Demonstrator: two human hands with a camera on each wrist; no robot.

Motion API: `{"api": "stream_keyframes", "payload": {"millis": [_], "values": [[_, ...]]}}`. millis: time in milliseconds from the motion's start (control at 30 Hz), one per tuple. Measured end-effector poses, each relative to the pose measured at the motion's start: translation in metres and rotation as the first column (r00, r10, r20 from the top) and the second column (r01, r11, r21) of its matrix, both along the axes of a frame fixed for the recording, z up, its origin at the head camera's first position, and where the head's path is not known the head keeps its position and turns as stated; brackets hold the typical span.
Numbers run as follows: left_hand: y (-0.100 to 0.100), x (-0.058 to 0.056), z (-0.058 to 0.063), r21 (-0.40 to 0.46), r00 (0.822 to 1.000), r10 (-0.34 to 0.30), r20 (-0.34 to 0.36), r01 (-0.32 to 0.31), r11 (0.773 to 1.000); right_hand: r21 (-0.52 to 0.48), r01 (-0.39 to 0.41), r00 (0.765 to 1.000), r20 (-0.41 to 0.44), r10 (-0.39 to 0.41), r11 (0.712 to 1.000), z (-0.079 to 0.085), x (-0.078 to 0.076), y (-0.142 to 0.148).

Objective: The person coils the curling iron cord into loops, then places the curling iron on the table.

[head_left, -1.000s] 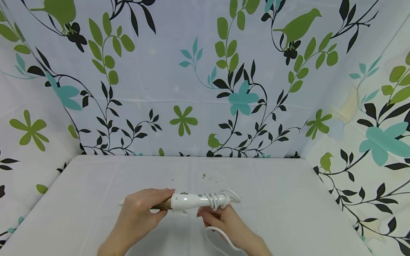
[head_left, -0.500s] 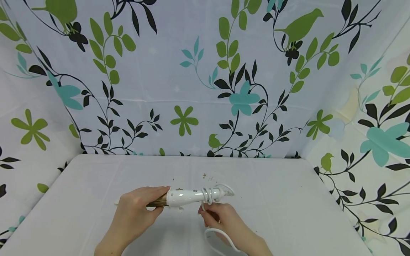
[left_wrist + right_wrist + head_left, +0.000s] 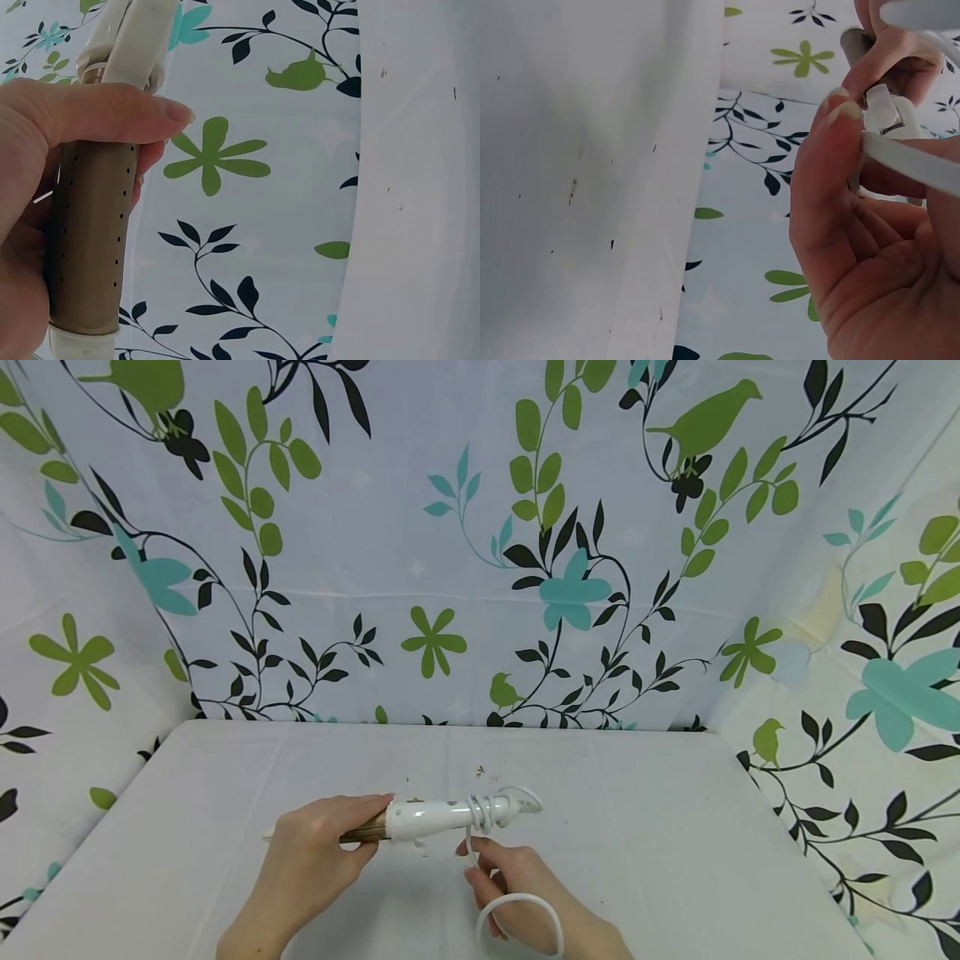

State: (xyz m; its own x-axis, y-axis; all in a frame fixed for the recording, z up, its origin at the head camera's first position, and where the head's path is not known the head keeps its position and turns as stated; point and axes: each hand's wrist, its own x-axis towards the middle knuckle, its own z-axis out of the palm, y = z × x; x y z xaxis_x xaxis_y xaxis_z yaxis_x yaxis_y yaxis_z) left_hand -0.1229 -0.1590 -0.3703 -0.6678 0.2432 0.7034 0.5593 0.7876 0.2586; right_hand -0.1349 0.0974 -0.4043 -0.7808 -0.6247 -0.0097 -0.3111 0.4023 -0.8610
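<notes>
A curling iron (image 3: 427,819) with a white handle and a bronze-coloured barrel lies level across the middle of the head view, above the table. My left hand (image 3: 318,843) grips the barrel (image 3: 94,240), whose rows of small holes show in the left wrist view, thumb across it near the handle. White cord (image 3: 480,814) is wound in several turns around the handle's right end. Below that end, my right hand (image 3: 528,881) holds the cord's free length (image 3: 911,161) between curled fingers and thumb. From there the cord loops over the back of the hand and wrist.
A white cloth-covered table (image 3: 660,835) spreads beneath both hands. Small brown specks (image 3: 481,772) lie on it beyond the handle. Behind and at both sides hangs a curtain (image 3: 360,527) patterned with leaves, birds and flowers.
The curling iron and my left hand have shifted slightly left. My right hand has lowered a little from the handle, leaving a short stretch of cord between them, and the loop over it has risen.
</notes>
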Motion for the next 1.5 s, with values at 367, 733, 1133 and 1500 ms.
{"api": "stream_keyframes", "payload": {"millis": [367, 733, 1133, 1500], "values": [[-0.004, 0.0, 0.0, -0.011, 0.999, 0.033, 0.004, -0.033, 0.999, 0.064, -0.003, 0.999, 0.04, 0.0, 0.998, 0.005, 0.002, 0.0], [-0.006, 0.003, 0.003, -0.003, 0.996, 0.078, 0.034, -0.077, 0.997, 0.112, -0.043, 0.992, -0.109, 0.055, 0.993, 0.008, 0.005, 0.001], [-0.009, 0.004, 0.005, 0.008, 0.992, 0.117, 0.045, -0.118, 0.993, 0.124, -0.045, 0.98, -0.188, 0.068, 0.991, 0.011, 0.009, 0.003], [-0.01, 0.002, 0.002, -0.013, 0.99, 0.131, 0.047, -0.131, 0.991, 0.199, -0.084, 0.939, -0.312, 0.145, 0.976, 0.009, 0.012, -0.001]]}}
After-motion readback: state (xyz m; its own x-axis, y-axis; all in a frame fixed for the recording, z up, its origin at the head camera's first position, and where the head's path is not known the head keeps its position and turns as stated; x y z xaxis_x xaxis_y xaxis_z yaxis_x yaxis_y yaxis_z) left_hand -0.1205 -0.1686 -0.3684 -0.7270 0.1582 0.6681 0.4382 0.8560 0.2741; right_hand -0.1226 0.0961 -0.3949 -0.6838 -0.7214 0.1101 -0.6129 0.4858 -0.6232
